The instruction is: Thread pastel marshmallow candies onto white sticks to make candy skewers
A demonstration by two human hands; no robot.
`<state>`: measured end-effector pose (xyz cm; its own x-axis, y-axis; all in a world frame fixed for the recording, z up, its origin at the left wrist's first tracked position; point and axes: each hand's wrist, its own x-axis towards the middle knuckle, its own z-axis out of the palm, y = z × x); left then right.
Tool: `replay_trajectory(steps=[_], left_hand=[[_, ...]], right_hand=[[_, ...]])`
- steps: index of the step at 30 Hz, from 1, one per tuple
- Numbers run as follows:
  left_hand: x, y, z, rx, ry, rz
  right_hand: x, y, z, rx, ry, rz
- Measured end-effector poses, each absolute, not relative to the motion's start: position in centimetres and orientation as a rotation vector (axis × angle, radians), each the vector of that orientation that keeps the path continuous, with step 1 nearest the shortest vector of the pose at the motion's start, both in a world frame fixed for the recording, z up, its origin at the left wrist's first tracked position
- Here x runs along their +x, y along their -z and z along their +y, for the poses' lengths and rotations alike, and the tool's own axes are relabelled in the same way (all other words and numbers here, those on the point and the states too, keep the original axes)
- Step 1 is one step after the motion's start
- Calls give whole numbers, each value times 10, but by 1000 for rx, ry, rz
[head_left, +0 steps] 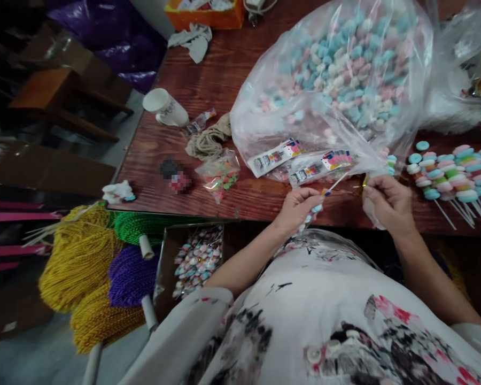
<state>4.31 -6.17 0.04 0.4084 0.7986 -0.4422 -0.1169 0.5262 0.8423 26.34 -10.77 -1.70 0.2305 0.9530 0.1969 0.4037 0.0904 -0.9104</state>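
Observation:
My left hand (296,210) is closed round a marshmallow skewer (316,209); its pale stick points up and right, and much of the candy is hidden by the fingers. My right hand (392,202) is pinched at the table edge, with a thin gold strip (364,182) at its fingertips and a bit of clear film below them. Just beyond both hands lie stacks of printed packets (310,172). To the right of my right hand, several marshmallow skewers (451,174) rest in a pile, sticks toward me.
A large clear bag of marshmallows (344,69) fills the table's back. On the left are a white mug (166,107), a grey cloth (210,139) and a small candy bag (220,174). Below the edge stand a box of wrapped candy (198,259) and yellow cord bundles (78,256).

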Motion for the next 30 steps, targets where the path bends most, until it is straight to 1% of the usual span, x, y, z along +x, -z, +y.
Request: replay_trajectory(steps=[2,4,9,14,17,21,24,27,30], left_hand=[[53,4,-61,853,-677,978],[62,6,-60,874,-700,962],[71,3,-64,904,-743,917],[62,6,-67,901,-724,913],[57,13,-68,999,-736,901],[54,18,-67,1258,-868,875],[51,19,-64,1333,-923,873],[49,18,-61,1328,-878,906],[49,18,-61,1166,-829,933]], right_hand=[[252,7,-113,-1457,-651,-1264],[235,3,-115,-1406,-571,-1305],[207,17,-108,-1246,-452,-1407],[210,32,-105,-1223,-562,-1448],[212,35,-105,-1214,-576,-1466],[209,34,-107,-1255,-566,-1449],[204,32,-108,-1328,-577,-1433],[197,28,-109,-1374,-607,-1339],[190,25,-112,-1269,-601,-1169]])
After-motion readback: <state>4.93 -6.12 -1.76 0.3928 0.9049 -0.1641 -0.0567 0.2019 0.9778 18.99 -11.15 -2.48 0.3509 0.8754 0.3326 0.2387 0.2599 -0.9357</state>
